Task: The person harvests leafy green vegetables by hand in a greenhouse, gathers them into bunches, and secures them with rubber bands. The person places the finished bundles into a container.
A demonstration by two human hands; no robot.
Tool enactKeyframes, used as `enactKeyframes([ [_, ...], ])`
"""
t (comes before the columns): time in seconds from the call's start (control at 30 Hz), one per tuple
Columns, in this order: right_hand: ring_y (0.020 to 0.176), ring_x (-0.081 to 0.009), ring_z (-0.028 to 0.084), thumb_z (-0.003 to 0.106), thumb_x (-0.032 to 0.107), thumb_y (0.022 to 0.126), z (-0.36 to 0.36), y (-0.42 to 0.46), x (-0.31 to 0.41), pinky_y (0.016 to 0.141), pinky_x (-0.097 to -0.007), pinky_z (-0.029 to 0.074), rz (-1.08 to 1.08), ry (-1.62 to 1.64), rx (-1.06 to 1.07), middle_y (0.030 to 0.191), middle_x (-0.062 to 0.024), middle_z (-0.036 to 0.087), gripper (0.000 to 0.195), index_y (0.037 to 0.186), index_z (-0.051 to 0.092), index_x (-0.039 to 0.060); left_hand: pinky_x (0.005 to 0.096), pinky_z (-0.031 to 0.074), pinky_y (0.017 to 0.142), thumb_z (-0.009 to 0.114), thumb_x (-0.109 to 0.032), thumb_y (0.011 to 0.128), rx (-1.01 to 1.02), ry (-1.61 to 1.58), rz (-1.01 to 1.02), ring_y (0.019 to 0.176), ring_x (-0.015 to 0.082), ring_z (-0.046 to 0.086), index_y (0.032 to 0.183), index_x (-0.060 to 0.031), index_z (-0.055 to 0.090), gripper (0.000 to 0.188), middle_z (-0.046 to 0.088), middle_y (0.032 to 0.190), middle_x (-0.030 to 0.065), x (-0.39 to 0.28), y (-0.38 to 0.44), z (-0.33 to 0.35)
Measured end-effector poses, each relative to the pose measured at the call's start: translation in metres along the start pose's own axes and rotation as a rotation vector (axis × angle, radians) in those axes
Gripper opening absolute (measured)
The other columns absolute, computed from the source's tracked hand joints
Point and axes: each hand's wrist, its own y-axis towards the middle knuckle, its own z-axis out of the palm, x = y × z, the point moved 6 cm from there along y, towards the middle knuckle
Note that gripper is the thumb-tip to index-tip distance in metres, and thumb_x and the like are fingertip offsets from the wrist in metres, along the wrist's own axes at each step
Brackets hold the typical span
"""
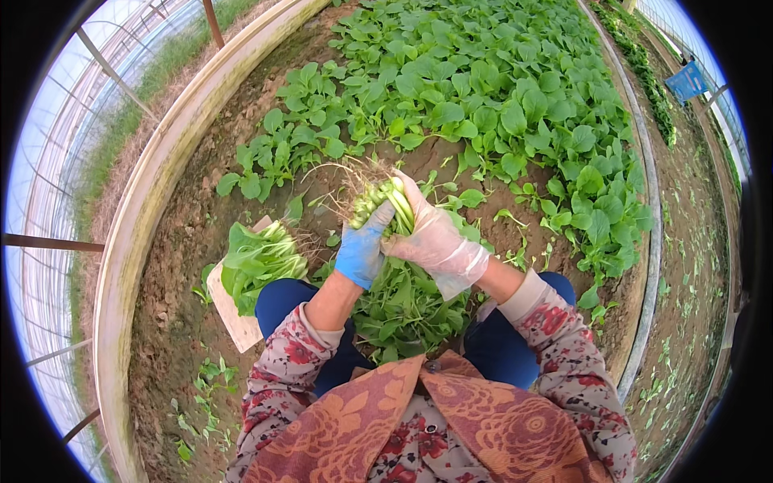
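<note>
Both my hands grip one bundle of leafy green plants [400, 199], pale stems and stringy roots pointing away from me. My left hand [366, 244], in a blue glove, closes around the near left side of the stems. From the right, my right hand [436, 238], in a clear plastic glove, wraps the bundle, its fingers reaching the stem ends. The bundle's leaves are mostly hidden under my hands. Below them, between my knees, lies a heap of loose green leaves [410, 308]. A stack of similar plants [263, 259], roots still on, rests on a pale board [232, 314] by my left knee.
A dense bed of leafy greens [483, 78] grows ahead and to the right. On the left runs a low pale wall [130, 253] beside the plastic greenhouse side. A grey pipe or edging [651, 259] borders the bed at right, with a blue sign [686, 82] beyond.
</note>
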Motion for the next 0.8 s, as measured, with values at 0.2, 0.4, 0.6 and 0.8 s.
enactKeyframes([
  [0.2,0.114,-0.0175,0.059,0.079,0.006,0.074,0.016,0.009,-0.032,0.094,-0.032,0.049,-0.05,0.631,-0.008,0.126,-0.0069,0.059,0.094,0.15,0.023,0.0102,0.0347,0.05,0.096,0.071,0.0,0.084,0.173,-0.01,-0.065,0.109,0.02,0.062,0.131,-0.0037,0.053,0.051,0.063,0.122,0.0075,-0.009,-0.004,0.014],
  [0.4,0.123,-0.0146,0.05,0.076,0.0,0.074,0.01,0.005,-0.023,0.104,-0.0312,0.043,-0.186,0.623,0.049,0.136,-0.005,0.05,0.094,0.151,0.022,0.008,0.0329,0.049,0.096,0.079,-0.004,0.074,0.358,0.177,-0.08,0.107,0.0176,0.062,0.131,-0.0019,0.051,0.063,0.063,0.12,0.0072,-0.037,-0.011,0.025],
  [0.6,0.118,-0.019,0.054,0.072,0.011,0.08,0.0,-0.003,-0.012,0.1,-0.0321,0.043,-0.059,0.038,0.134,0.132,-0.0119,0.055,0.098,0.155,0.009,0.0043,0.0299,0.056,0.076,0.078,0.0,0.074,0.211,0.147,-0.037,0.082,0.0152,0.067,0.115,-0.0022,0.062,0.044,0.069,0.097,0.0048,-0.023,-0.003,0.018],
  [0.8,0.109,-0.0236,0.062,0.076,0.028,0.08,-0.042,0.004,-0.001,0.09,-0.0319,0.05,0.103,0.133,0.077,0.126,-0.025,0.06,0.086,0.144,0.034,-0.0095,0.0305,0.056,0.078,0.08,-0.001,0.073,0.084,0.189,-0.075,0.084,0.0149,0.068,0.11,-0.0006,0.064,0.04,0.07,0.098,0.0063,-0.023,-0.003,0.007],
])
